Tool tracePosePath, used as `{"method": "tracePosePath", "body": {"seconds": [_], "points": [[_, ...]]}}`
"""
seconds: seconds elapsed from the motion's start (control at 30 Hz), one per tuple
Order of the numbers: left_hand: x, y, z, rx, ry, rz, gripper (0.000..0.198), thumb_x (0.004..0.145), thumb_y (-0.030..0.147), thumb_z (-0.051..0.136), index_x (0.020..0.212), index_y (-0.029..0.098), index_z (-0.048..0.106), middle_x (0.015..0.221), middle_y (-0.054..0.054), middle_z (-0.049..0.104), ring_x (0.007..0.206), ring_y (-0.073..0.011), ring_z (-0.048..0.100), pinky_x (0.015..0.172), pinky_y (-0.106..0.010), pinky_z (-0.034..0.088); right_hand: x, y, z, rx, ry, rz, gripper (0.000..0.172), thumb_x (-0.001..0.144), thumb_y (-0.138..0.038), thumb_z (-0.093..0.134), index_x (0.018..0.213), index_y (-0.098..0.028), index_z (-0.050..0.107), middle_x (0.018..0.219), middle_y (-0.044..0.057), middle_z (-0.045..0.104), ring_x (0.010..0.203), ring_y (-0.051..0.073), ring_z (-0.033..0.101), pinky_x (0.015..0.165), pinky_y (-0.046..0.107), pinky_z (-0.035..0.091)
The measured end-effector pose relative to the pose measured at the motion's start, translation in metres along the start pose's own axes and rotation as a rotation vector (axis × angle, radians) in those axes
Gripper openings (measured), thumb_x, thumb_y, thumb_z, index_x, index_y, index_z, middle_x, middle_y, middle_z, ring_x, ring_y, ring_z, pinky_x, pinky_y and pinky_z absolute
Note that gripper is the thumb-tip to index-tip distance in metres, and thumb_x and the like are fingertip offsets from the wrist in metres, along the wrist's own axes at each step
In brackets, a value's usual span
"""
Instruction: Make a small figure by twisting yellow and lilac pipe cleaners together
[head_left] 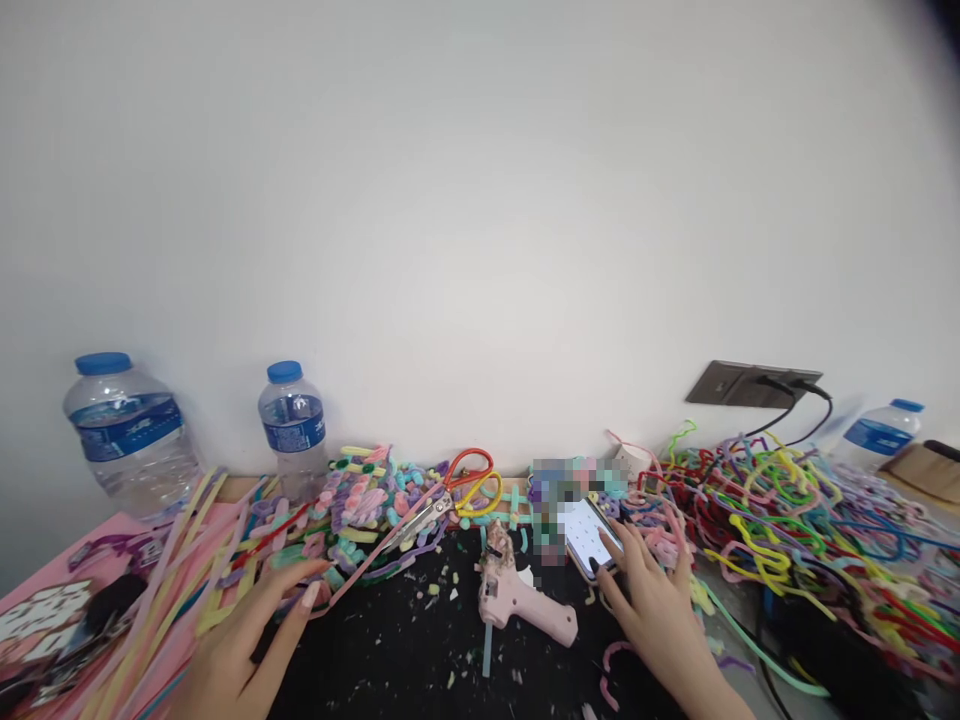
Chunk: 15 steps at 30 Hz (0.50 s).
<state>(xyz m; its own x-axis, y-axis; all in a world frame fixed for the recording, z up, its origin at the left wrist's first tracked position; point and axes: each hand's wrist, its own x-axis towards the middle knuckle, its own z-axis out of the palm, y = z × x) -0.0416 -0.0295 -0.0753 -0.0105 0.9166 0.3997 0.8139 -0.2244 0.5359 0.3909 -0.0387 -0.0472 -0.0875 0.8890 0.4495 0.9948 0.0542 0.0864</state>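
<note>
White wall (pixel 480 220) behind, black work mat (pixel 375 650) in front, scattered with scraps. Pink fuzzy stem (pixel 360 570): thin, long, slanting from the left fingertips up toward the scissors, left of centre. Left hand (pixel 247 640): thumb and forefinger narrow, at the stem's lower end; can't tell if pinched. Right hand (pixel 652 600): fingers apart, curved over the phone, tips on its screen. Phone (pixel 585 530): screen lit white, tilted, right of centre; area beside it pixelated.

Counts: 1 phone; 1 pair of scissors (pixel 429 512), one handle loop red-orange, one yellow; 1 pale pink glue gun (pixel 525 605), soiled at the nozzle, with 1 glue stick (pixel 487 650) poking out; 3 blue-capped bottles (pixel 294 425), two left, one far right; 1 outlet plate (pixel 720 385) with 2 black cables (pixel 823 408). Multicoloured stems (pixel 780 520) heaped right, more at left: too many to count.
</note>
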Motion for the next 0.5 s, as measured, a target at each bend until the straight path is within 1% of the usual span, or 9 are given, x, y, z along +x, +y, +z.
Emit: {"method": "tracePosePath", "body": {"seconds": [0.07, 0.17, 0.27, 0.33, 0.4, 0.5], "points": [[0.0, 0.0, 0.001, 0.003, 0.003, 0.005, 0.028, 0.088, 0.039, 0.041, 0.114, 0.034, 0.049, 0.115, 0.0, 0.063, 0.105, -0.024, 0.059, 0.083, -0.032, 0.052, 0.003, 0.0, -0.002, -0.007, -0.002, 0.005, 0.041, 0.087, -0.035, 0.037, 0.125, -0.018, 0.039, 0.124, 0.013, 0.057, 0.119, 0.03, 0.048, 0.103, 0.062, 0.003], [0.0, 0.002, 0.002, -0.008, 0.001, 0.015, 0.027, 0.087, 0.039, 0.042, 0.112, 0.035, 0.051, 0.114, 0.002, 0.064, 0.105, -0.0243, 0.06, 0.083, -0.033, 0.052, 0.014, -0.002, -0.002, 0.001, -0.008, -0.003, 0.044, 0.088, -0.035, 0.036, 0.128, -0.017, 0.035, 0.127, 0.015, 0.054, 0.124, 0.031, 0.042, 0.103, 0.062, 0.001], [0.001, 0.003, 0.001, -0.018, 0.007, 0.012, 0.026, 0.086, 0.039, 0.044, 0.109, 0.036, 0.053, 0.111, 0.002, 0.065, 0.102, -0.0239, 0.062, 0.082, -0.032, 0.053, 0.024, -0.004, 0.002, 0.03, -0.059, -0.036, 0.046, 0.088, -0.035, 0.036, 0.131, -0.019, 0.033, 0.13, 0.014, 0.052, 0.126, 0.031, 0.04, 0.101, 0.065, 0.001], [0.001, 0.002, 0.0, -0.022, 0.016, 0.011, 0.025, 0.085, 0.039, 0.044, 0.107, 0.036, 0.055, 0.111, 0.003, 0.066, 0.1, -0.0234, 0.062, 0.081, -0.032, 0.053, 0.025, -0.003, 0.004, 0.044, -0.068, -0.039, 0.046, 0.088, -0.035, 0.037, 0.131, -0.02, 0.032, 0.127, 0.013, 0.054, 0.124, 0.031, 0.043, 0.1, 0.067, 0.001], [0.002, 0.002, -0.001, -0.024, 0.027, 0.0, 0.024, 0.085, 0.039, 0.044, 0.106, 0.035, 0.056, 0.108, 0.003, 0.067, 0.099, -0.0231, 0.063, 0.078, -0.031, 0.054, 0.022, 0.0, 0.003, 0.045, -0.047, -0.039, 0.046, 0.087, -0.034, 0.038, 0.131, -0.02, 0.033, 0.123, 0.013, 0.058, 0.121, 0.03, 0.047, 0.102, 0.065, 0.001], [0.003, 0.001, -0.003, -0.009, 0.066, -0.032, 0.025, 0.084, 0.041, 0.044, 0.105, 0.033, 0.056, 0.106, 0.001, 0.068, 0.096, -0.0241, 0.064, 0.066, -0.029, 0.056, 0.013, 0.003, -0.003, 0.038, -0.023, -0.05, 0.044, 0.086, -0.032, 0.04, 0.129, -0.02, 0.035, 0.12, 0.012, 0.06, 0.117, 0.028, 0.05, 0.104, 0.062, 0.0]]}}
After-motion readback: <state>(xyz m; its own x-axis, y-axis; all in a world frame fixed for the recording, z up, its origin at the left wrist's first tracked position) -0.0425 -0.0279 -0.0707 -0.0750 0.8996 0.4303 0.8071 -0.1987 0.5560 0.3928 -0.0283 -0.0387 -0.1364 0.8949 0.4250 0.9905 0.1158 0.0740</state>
